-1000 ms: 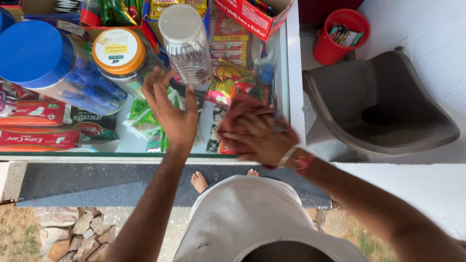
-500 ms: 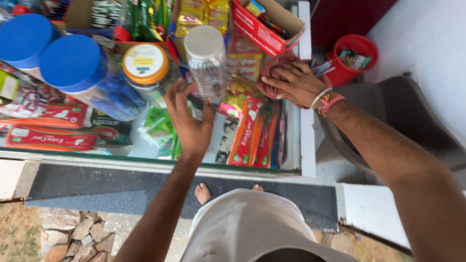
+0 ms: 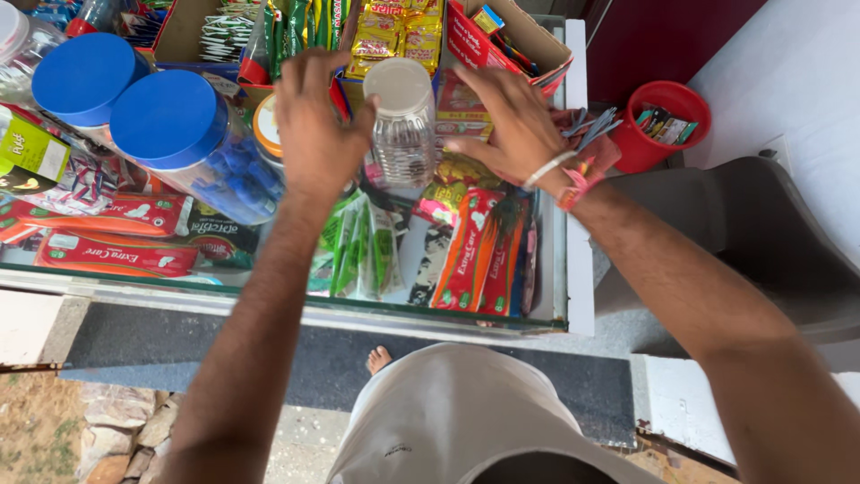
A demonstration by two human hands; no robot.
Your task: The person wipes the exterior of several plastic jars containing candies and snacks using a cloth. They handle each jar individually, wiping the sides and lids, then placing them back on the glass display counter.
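My left hand [image 3: 313,125] rests just left of the clear plastic jar [image 3: 400,125], thumb touching its side, the fingers curled loosely over an orange-lidded jar [image 3: 266,128]; whether that grip pinches anything I cannot tell. My right hand [image 3: 511,121] sits just right of the clear jar, fingers spread flat on the packets there, holding nothing. The clear jar stands upright on the glass worktop [image 3: 269,291]. Two blue-lidded jars [image 3: 166,121] stand farther left of it, a red bucket [image 3: 663,125] well to its right.

a small shop: glass counter [image 3: 269,300] crowded with packaged goods [image 3: 475,260].
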